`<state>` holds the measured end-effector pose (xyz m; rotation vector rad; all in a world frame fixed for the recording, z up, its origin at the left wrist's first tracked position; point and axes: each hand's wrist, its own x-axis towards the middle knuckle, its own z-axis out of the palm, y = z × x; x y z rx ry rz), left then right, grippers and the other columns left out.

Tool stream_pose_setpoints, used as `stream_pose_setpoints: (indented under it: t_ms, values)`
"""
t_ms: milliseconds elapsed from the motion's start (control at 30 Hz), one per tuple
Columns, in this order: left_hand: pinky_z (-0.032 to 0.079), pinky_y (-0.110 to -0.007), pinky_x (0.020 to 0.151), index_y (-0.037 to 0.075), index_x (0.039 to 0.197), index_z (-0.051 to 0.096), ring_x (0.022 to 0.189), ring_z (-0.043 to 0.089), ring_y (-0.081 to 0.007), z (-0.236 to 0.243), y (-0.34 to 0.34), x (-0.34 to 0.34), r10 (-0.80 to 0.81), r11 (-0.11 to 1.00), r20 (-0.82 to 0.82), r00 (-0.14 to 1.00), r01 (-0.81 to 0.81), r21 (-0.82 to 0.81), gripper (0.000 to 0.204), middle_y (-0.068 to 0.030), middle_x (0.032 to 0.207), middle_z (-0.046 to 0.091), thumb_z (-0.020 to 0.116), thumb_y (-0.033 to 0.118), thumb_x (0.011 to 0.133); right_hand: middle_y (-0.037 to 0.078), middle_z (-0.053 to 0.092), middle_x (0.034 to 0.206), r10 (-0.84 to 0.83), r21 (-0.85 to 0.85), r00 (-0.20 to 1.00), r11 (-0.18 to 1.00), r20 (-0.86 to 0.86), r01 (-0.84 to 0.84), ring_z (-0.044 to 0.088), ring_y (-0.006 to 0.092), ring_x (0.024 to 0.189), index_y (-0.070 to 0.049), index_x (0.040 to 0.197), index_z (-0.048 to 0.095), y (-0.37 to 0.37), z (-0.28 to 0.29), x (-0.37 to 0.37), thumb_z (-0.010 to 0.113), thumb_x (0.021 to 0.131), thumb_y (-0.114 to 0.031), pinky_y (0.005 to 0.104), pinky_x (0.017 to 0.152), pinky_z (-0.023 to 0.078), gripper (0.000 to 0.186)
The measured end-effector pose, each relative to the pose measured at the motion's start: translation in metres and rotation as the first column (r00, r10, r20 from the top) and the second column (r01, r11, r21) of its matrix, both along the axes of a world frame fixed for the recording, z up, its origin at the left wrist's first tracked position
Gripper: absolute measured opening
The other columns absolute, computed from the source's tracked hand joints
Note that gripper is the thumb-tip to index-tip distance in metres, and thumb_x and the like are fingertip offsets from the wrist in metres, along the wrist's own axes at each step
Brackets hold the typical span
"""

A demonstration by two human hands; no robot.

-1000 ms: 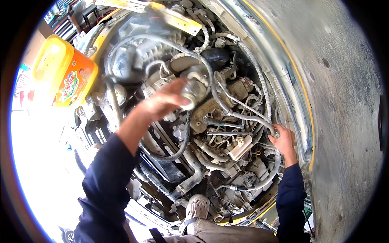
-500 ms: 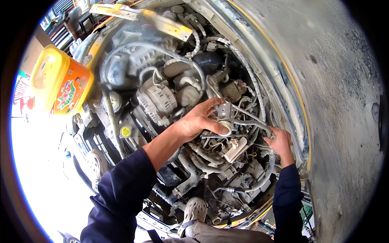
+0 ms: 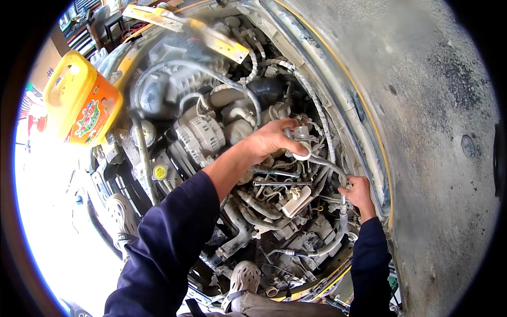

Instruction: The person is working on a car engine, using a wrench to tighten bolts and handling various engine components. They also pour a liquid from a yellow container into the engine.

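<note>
My left hand is closed on a silver metal fitting with a pale round end, joined to grey pipes over the engine's middle. Farther right, my right hand grips a grey pipe where it bends down along the engine bay's side. Just below my left hand lie a chrome tool and a beige block among hoses and wires. The ribbed alternator is left of my left hand.
A yellow jug stands at upper left, near a loose yellow bracket across the engine bay. A grey, weathered panel borders the right. Two clogged feet show among the car parts, low centre and left.
My left hand has moved right and down with the fitting from above the engine's middle toward my right hand, then slightly up. My right hand has shifted slightly, still on the pipe.
</note>
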<state>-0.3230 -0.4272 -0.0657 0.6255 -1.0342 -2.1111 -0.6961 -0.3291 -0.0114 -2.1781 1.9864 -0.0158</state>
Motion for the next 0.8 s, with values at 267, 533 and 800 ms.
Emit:
stream_pose_setpoints:
  t_ms: [267,533,800]
  values:
    - [0.009,-0.05,0.128,-0.005,0.158,0.023,0.155,0.017,-0.0394,-0.025,0.004,0.028,-0.124,0.992,0.059,0.991,0.123,0.012,0.12,-0.0249,0.166,0.021,0.088,0.017,0.058,0.018,0.076,0.094,-0.085,0.198,0.996,0.977,0.038,0.076,0.076,0.0283,0.086,-0.006,0.109,0.078,-0.011,-0.003,-0.001,0.085,0.063,-0.013,0.0357,0.08,0.056,0.047]
    - [0.015,-0.057,0.126,0.0,0.158,0.02,0.149,0.029,-0.0414,-0.054,0.015,0.071,-0.211,0.977,0.051,0.976,0.209,0.039,0.127,-0.0238,0.161,0.029,0.09,0.013,0.053,0.016,0.077,0.1,-0.041,0.278,0.999,0.96,0.003,0.038,0.075,0.03,0.091,-0.006,0.11,0.078,-0.021,0.003,0.011,0.086,0.062,-0.013,0.0364,0.083,0.057,0.049]
    - [0.045,-0.038,0.104,-0.001,0.152,0.038,0.124,0.052,-0.0301,-0.068,0.004,0.142,0.256,0.96,0.427,0.867,-0.175,-0.219,0.11,-0.0176,0.139,0.05,0.091,0.018,0.058,0.018,0.074,0.092,0.098,0.247,0.993,0.966,-0.071,-0.078,0.072,0.0361,0.087,-0.014,0.11,0.079,-0.001,0.0,0.014,0.085,0.063,-0.02,0.0404,0.082,0.057,0.048]
